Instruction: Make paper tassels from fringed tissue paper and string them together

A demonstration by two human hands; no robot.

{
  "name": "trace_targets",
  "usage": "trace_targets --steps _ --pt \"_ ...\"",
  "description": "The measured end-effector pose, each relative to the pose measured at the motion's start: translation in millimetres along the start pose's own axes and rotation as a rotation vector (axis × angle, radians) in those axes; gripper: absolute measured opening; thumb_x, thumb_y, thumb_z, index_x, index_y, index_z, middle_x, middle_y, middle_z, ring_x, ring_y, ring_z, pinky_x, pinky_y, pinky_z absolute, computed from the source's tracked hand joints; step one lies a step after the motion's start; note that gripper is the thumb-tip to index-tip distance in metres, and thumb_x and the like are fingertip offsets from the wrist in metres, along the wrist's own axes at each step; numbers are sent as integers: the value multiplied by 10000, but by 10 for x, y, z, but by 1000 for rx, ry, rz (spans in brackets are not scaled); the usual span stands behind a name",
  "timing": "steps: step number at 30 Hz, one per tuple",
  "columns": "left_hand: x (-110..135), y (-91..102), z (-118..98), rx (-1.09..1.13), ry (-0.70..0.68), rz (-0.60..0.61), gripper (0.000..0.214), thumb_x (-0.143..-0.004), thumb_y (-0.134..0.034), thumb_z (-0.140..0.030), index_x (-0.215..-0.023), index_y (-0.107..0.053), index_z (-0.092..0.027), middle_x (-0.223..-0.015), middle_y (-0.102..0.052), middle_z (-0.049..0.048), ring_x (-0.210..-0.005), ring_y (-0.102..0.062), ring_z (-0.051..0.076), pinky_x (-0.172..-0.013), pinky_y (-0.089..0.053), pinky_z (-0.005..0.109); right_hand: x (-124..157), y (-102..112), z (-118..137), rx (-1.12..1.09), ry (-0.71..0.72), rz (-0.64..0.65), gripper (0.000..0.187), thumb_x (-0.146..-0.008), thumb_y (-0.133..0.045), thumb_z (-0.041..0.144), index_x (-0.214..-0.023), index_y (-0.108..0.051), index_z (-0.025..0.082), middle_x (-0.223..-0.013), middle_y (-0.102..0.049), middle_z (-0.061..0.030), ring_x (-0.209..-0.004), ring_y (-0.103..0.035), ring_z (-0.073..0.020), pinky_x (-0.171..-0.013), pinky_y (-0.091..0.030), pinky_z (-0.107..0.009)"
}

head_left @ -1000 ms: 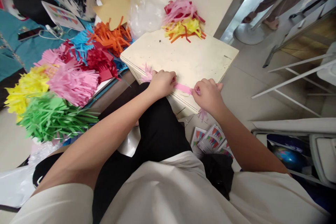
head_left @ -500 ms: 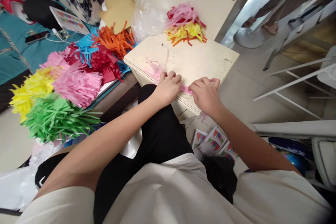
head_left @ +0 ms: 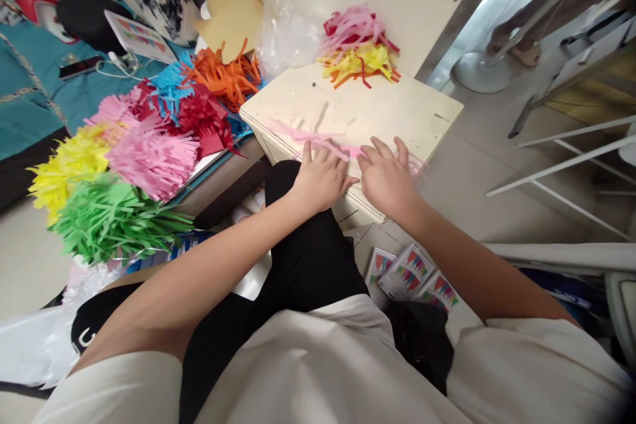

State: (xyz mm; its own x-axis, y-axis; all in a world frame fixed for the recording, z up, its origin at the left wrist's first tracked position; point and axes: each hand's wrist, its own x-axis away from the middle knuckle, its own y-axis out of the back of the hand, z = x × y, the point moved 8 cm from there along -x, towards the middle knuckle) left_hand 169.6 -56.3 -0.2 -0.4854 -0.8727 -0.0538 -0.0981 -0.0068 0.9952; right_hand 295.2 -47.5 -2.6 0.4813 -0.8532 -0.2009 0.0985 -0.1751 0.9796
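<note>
A pink fringed paper tassel (head_left: 354, 152) lies stretched across the near part of a cream-coloured stand top (head_left: 397, 103), its thin strips fanning out to both sides. My left hand (head_left: 322, 177) rests over its left half, fingers extended and pressed lightly on the strips. Beside it, my right hand (head_left: 387, 173) touches the right part with fingers spread, partly covering that end. Neither hand is wrapped round the paper. At the far edge of the stand sits a small pile of pink, yellow and red tassels (head_left: 360, 46).
To the left are heaped green (head_left: 116, 218), yellow, pink, red, blue and orange tassels (head_left: 223, 79). A clear plastic bag (head_left: 285, 36) stands behind the stand. Printed packets (head_left: 407, 271) lie on the floor below. White metal legs (head_left: 561, 162) and another person's feet (head_left: 527, 53) are at right.
My fingers have gone from curled to stretched out, and the right hand has shifted slightly up. The pink strips now lie more spread along the stand top.
</note>
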Motion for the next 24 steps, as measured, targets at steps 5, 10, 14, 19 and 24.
trace_targets --steps 5,10,14,19,24 --pt "-24 31 62 38 41 10 618 -1220 -450 -439 -1770 -608 -205 -1837 -567 217 -1811 -380 469 -1472 -193 832 106 -98 164 -19 -36 109 722 -1137 -393 206 -1845 -493 111 -1814 -602 -198 -1766 -455 -429 -1456 -57 -854" --pt "14 85 238 79 37 -16 601 -1212 -475 -364 -1779 -602 -214 -1820 -603 186 -1831 -347 468 -1469 -119 868 225 -89 -15 -10 -125 146 723 -1160 -391 255 -1863 -450 99 -1852 -545 -199 -1772 -453 -450 -1445 -83 -895" --pt "62 82 371 86 44 9 617 -1211 -499 -380 -1817 -555 -273 -1867 -551 146 -1819 -376 468 -1455 -42 901 291 -62 -107 -41 -171 112 696 -1187 -367 297 -1835 -484 71 -1832 -563 -225 -1776 -444 -459 -1436 -77 -915" --pt "53 46 450 131 71 44 636 -1229 -403 -433 -1831 -538 -277 -1899 -504 105 -1859 -285 447 -1453 -47 911 295 -89 -93 -20 -165 104 705 -1172 -422 316 -1840 -486 97 -1825 -578 -215 -1771 -440 -484 -1422 -80 -933" --pt "41 68 498 132 94 27 666 -1185 -488 -407 -1834 -535 -263 -1882 -529 127 -1848 -302 474 -1456 -91 906 253 -34 -116 -65 -160 57 670 -1130 -454 275 -1765 -592 113 -1755 -659 -216 -1757 -462 -484 -1399 -62 -967"
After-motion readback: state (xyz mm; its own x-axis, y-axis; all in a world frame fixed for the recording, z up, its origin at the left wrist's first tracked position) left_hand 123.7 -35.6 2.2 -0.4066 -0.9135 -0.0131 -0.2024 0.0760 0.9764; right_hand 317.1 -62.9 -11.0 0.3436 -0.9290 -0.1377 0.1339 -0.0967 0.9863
